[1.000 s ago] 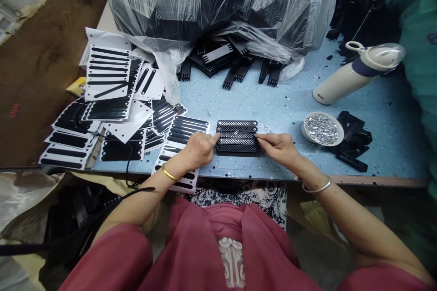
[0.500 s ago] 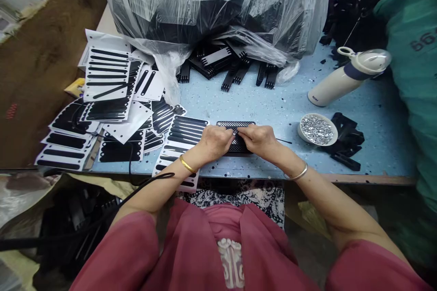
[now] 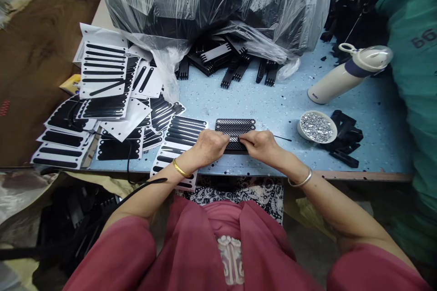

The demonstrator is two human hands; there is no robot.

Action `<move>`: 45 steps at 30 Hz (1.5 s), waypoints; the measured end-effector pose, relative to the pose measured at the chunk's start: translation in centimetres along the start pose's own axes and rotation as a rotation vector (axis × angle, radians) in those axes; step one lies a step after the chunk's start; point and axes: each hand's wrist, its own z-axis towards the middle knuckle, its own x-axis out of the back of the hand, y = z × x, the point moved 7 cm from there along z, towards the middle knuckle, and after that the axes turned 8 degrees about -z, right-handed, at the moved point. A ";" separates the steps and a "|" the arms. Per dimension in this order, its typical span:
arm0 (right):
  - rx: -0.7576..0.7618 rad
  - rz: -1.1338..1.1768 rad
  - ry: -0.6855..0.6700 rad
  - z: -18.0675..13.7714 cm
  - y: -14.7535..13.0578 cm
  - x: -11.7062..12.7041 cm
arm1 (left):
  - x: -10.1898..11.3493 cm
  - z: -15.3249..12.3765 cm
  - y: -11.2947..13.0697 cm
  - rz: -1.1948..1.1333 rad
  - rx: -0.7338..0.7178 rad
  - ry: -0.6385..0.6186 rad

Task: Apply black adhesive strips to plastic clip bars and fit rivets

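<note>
A black part with several textured bars (image 3: 235, 122) lies flat on the blue table, close to its front edge. Both hands bend over its lower bars, fingertips almost meeting. My left hand (image 3: 210, 146) is closed, with thumb and forefinger pressed down at the part's left half. In a pinch, my right hand (image 3: 261, 144) touches the same bar from the right; whatever its fingertips hold is too small to make out. By my left wrist lies a white sheet of black adhesive strips (image 3: 186, 129). A thin black rod (image 3: 282, 137) sticks out beyond my right hand.
To the right stand a white bowl of small silvery pieces (image 3: 316, 126), a pale bottle (image 3: 337, 79) and black parts (image 3: 344, 138). More strip sheets (image 3: 102, 72) pile up at left. Behind are loose black parts (image 3: 232, 70) and a plastic-covered bulk (image 3: 211, 4). A person's green sleeve (image 3: 409, 54) is at right.
Both hands have moved slightly down the part toward me, from its upper bars to a lower one. More of the upper bars now shows. The view has shifted slightly.
</note>
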 end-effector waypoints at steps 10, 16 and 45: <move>0.029 -0.048 -0.017 0.2 0.0 0.2 | 0.5 -1.4 0.5 0.041 -0.058 0.062; 0.046 -0.090 0.038 -0.4 -0.7 0.4 | 0.2 -2.1 1.1 0.125 -0.053 0.012; 0.181 -0.457 0.192 -5.7 0.0 1.8 | -0.6 -2.4 0.6 0.094 -0.016 0.014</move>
